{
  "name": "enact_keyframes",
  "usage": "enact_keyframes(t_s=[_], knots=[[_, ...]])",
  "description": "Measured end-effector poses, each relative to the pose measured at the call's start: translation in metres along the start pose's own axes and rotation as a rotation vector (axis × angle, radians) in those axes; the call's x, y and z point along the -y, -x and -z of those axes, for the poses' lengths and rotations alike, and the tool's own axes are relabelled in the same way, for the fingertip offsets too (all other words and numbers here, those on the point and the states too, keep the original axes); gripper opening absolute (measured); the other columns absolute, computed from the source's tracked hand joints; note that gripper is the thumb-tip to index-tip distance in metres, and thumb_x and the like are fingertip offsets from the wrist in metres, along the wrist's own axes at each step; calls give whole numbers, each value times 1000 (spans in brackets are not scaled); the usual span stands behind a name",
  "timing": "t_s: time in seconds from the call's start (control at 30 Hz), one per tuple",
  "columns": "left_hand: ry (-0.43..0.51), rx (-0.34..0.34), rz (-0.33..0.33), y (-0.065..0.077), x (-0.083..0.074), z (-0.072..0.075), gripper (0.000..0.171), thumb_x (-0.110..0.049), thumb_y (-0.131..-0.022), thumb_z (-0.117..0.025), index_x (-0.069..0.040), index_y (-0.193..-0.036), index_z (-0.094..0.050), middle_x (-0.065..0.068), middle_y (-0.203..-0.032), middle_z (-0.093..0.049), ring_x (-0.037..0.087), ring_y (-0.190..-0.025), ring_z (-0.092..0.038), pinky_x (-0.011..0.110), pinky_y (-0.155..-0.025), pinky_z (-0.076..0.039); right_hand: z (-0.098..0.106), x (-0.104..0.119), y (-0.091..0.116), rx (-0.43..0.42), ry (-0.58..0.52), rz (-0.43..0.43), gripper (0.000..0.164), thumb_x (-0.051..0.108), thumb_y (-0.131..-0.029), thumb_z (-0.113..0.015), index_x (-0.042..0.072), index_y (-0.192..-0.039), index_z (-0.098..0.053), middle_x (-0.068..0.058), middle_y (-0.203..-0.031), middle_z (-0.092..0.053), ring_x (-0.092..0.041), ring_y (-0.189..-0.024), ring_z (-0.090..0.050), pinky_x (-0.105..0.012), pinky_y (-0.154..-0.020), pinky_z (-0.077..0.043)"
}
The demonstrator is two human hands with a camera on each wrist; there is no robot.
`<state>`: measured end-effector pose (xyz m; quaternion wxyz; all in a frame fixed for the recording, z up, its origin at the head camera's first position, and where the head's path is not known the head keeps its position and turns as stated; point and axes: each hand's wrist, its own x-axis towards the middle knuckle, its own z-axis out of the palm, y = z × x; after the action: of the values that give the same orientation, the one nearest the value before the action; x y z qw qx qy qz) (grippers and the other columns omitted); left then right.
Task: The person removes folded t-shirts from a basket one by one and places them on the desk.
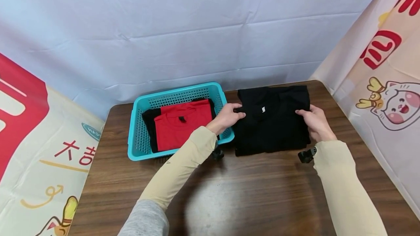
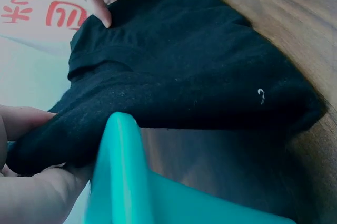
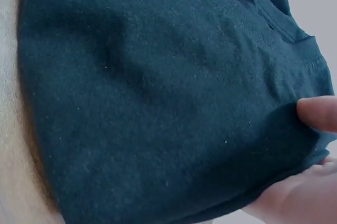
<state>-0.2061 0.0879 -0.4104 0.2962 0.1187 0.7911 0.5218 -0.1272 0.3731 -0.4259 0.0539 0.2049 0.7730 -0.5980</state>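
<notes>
A folded black T-shirt (image 1: 273,126) with a small white label at its neck is held between both hands at the right of the table. My left hand (image 1: 229,115) pinches its left edge, thumb on top, beside the basket's right rim. On the opposite edge, my right hand (image 1: 315,122) grips the cloth with the thumb above and fingers below. In the left wrist view the shirt's near edge hangs raised off the wood. A turquoise basket (image 1: 131,134) stands just left of the shirt, with a folded red T-shirt (image 1: 183,130) lying on black cloth (image 1: 150,119) inside.
The wooden table (image 1: 256,192) runs back to a pale hanging cloth (image 1: 183,35). Printed sheets with red characters and cartoon figures flank it, such as the right one (image 1: 387,83). The basket's rim (image 2: 124,166) rises close to the left hand.
</notes>
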Motion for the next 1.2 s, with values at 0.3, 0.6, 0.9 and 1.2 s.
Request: enact_keyframes(t_s=[0.3, 0.6, 0.9, 1.2], knots=[[75, 4, 7, -1, -1, -1, 59, -18, -96, -57, -11, -150, -34, 7, -155, -34, 24, -142, -34, 41, -114, -35, -7, 0, -5, -45, -51, -2, 29, 25, -99, -47, 9, -124, -48, 8, -111, -44, -8, -98, -46, -27, -88, -40], [109, 20, -47, -1, 1, 0, 64, -7, -96, -52, -16, -152, -24, 6, -155, -31, 25, -141, -31, 44, -110, -39, -9, 1, -9, -68, -16, 7, 40, 25, -99, -48, 1, -131, -44, 2, -118, -44, -10, -100, -45, -25, -87, -40], [112, 40, -78, -2, 3, -2, 55, -9, -96, -55, -18, -147, -38, 8, -151, -33, 24, -135, -34, 43, -109, -40, -11, 0, -14, -81, 3, 13, 46, 22, -99, -47, -4, -136, -40, -6, -125, -43, -11, -101, -45, -25, -88, -40], [104, 59, -70, 2, 0, 1, 55, -12, -96, -56, -17, -148, -39, 8, -150, -35, 24, -132, -35, 43, -109, -39, -14, 1, -18, -76, 68, 38, 51, 23, -100, -44, -5, -143, -36, -18, -139, -38, -21, -111, -45, -28, -91, -39]])
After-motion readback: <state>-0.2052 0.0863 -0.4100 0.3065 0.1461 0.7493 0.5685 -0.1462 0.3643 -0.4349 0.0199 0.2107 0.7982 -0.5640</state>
